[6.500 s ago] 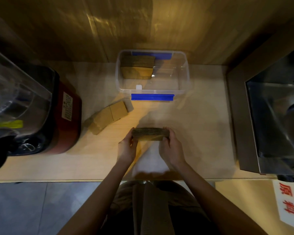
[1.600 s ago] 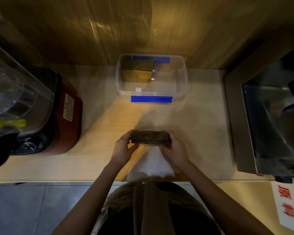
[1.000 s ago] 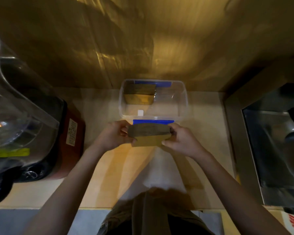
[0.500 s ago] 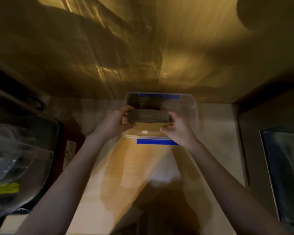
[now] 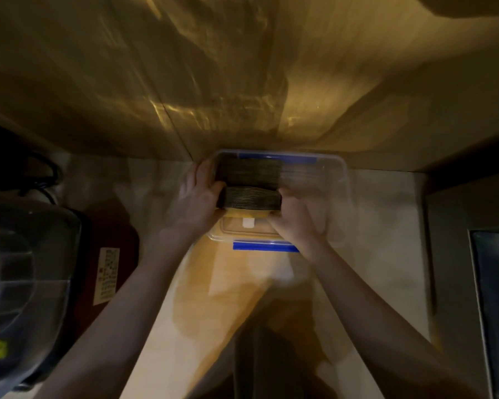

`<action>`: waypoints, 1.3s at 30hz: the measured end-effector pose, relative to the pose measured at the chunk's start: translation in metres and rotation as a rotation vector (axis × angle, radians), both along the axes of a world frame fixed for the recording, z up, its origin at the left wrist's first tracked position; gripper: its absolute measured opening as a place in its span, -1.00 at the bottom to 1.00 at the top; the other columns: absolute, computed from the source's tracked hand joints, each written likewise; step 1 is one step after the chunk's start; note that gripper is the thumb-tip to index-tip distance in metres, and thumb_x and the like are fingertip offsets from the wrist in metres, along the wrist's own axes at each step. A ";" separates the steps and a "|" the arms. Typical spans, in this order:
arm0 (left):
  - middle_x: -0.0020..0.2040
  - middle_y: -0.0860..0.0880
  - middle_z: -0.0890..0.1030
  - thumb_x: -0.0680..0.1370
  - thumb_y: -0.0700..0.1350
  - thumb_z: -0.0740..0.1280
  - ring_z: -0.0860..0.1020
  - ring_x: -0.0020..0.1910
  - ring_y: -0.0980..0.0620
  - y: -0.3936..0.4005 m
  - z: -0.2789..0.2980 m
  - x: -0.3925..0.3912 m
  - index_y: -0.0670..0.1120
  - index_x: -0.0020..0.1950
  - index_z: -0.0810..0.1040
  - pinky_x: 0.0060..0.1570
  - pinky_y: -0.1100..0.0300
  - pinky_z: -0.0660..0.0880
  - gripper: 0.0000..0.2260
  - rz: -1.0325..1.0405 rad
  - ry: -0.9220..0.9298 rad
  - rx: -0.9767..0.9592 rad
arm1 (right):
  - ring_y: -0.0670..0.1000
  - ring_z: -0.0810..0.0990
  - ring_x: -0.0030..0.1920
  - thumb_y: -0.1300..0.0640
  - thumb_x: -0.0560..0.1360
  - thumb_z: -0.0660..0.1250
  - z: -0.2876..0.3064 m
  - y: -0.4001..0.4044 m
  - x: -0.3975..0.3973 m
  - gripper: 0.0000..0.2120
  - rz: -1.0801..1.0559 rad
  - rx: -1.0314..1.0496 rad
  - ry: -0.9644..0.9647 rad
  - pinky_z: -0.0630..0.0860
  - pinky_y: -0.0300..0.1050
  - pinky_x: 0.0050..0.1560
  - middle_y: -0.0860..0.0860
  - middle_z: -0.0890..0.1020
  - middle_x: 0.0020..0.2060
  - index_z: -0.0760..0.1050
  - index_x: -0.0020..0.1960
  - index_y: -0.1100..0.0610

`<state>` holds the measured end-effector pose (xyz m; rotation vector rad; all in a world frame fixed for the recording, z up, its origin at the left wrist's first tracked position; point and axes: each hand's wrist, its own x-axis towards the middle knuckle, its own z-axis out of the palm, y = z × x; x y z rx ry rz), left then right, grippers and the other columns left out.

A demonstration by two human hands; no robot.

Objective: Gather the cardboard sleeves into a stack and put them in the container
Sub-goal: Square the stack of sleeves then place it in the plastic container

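A clear plastic container point(image 5: 342, 180) with blue clips stands against the back wall. Inside it, at the back left, an earlier stack of cardboard sleeves point(image 5: 248, 171) stands on edge. Just in front of that one, a second stack of cardboard sleeves point(image 5: 251, 198) is held inside the container's left half. My left hand point(image 5: 195, 203) grips its left end and my right hand point(image 5: 296, 216) grips its right end. Whether this stack touches the container's floor is hidden.
A dark red appliance point(image 5: 110, 263) with a clear jug point(image 5: 18, 283) on top stands at the left of the wooden counter point(image 5: 380, 226). A steel unit point(image 5: 473, 269) borders the counter on the right. A wooden wall point(image 5: 242, 82) rises directly behind the container.
Both hands lifted the stack from the counter's front, carried it forward over the container's front rim and lowered it in beside the earlier stack. The loose sleeves once at the left are gone.
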<state>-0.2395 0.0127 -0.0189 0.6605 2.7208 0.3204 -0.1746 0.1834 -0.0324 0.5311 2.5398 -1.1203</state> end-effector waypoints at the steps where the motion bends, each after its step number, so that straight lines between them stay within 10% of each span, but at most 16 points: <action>1: 0.53 -0.15 0.01 0.41 -0.08 0.37 -0.06 0.49 -0.25 0.001 -0.001 0.001 -0.11 0.28 0.42 0.39 -0.22 0.10 -0.55 0.006 0.011 -0.004 | 0.15 0.59 0.08 0.27 0.43 0.33 -0.002 -0.002 -0.001 -0.68 -0.007 -0.004 -0.014 0.47 -0.12 0.00 0.18 0.63 0.04 0.42 0.17 0.19; 12: 0.52 -0.25 0.01 0.43 -0.06 0.36 -0.01 0.50 -0.24 -0.003 -0.001 0.016 -0.08 0.46 0.13 0.41 -0.13 0.12 -0.33 0.156 -0.027 0.094 | 0.02 0.50 0.00 0.25 0.51 0.18 0.011 0.003 0.001 -0.73 -0.286 -0.391 0.009 0.38 -0.23 -0.20 0.04 0.59 -0.02 0.44 0.19 0.14; 17: 0.53 -0.25 -0.11 0.50 -0.11 0.28 0.02 0.50 -0.21 0.011 -0.011 0.024 -0.12 0.48 0.00 0.44 0.09 0.08 -0.35 0.271 -0.152 0.166 | 0.14 0.46 0.25 -0.04 0.58 0.05 -0.007 -0.007 -0.014 -0.62 -0.807 -0.828 -0.119 0.33 0.13 0.34 0.12 0.52 0.24 0.33 0.33 0.08; 28: 0.53 -0.23 -0.09 0.53 -0.13 0.23 0.08 0.49 -0.19 0.016 -0.012 0.025 -0.11 0.49 -0.03 0.41 0.16 0.11 -0.38 0.306 -0.156 0.132 | 0.16 0.35 0.37 -0.15 0.58 -0.03 -0.010 -0.013 -0.019 -0.49 -0.752 -0.947 -0.176 0.18 0.14 0.47 0.17 0.41 0.37 0.30 0.38 0.13; 32: 0.53 -0.25 -0.11 0.48 -0.12 0.30 0.08 0.49 -0.20 0.012 -0.008 0.024 -0.12 0.49 -0.06 0.42 0.14 0.12 -0.29 0.257 -0.191 0.087 | 0.10 0.48 0.22 -0.14 0.57 0.03 0.000 -0.006 -0.018 -0.64 -0.824 -0.979 -0.142 0.31 0.03 0.37 0.07 0.60 0.05 0.50 0.06 0.03; 39: 0.48 -0.24 0.11 0.45 -0.06 0.33 0.22 0.42 -0.23 0.012 0.027 0.006 -0.08 0.46 0.06 0.36 -0.03 0.26 -0.33 0.174 -0.236 0.120 | 0.13 0.46 0.29 0.04 0.58 0.08 0.047 0.021 -0.006 -0.61 -0.904 -1.192 -0.025 0.31 -0.01 0.31 0.17 0.47 0.31 0.32 0.34 0.20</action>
